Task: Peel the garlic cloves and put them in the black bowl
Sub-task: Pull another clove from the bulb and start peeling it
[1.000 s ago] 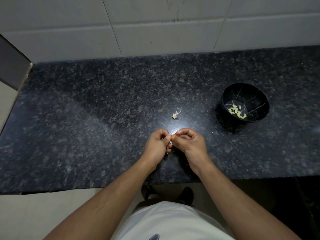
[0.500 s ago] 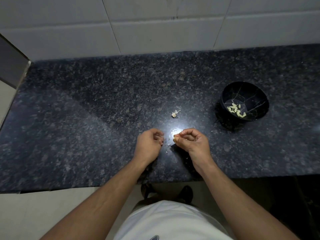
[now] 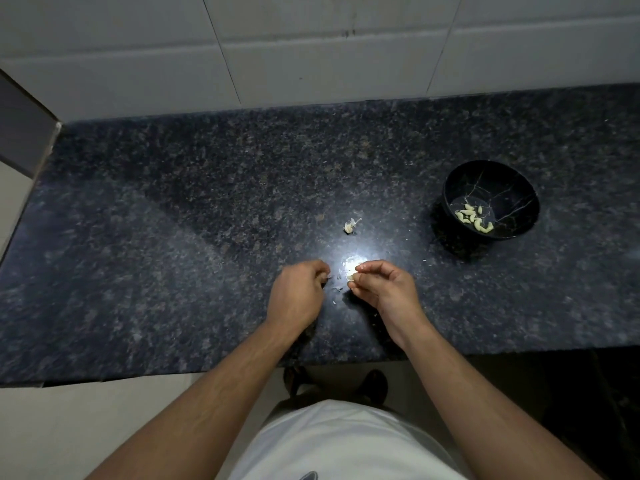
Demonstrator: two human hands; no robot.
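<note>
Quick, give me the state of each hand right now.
Left hand: fingers curled; whether it holds a scrap of peel cannot be told.
Right hand: pinching a garlic clove at its fingertips.

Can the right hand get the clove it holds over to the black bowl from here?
Probably yes. The right hand pinches the clove, and the black bowl stands open-topped to its right on the counter. Only bare counter lies between them; the left hand is on the other side.
</note>
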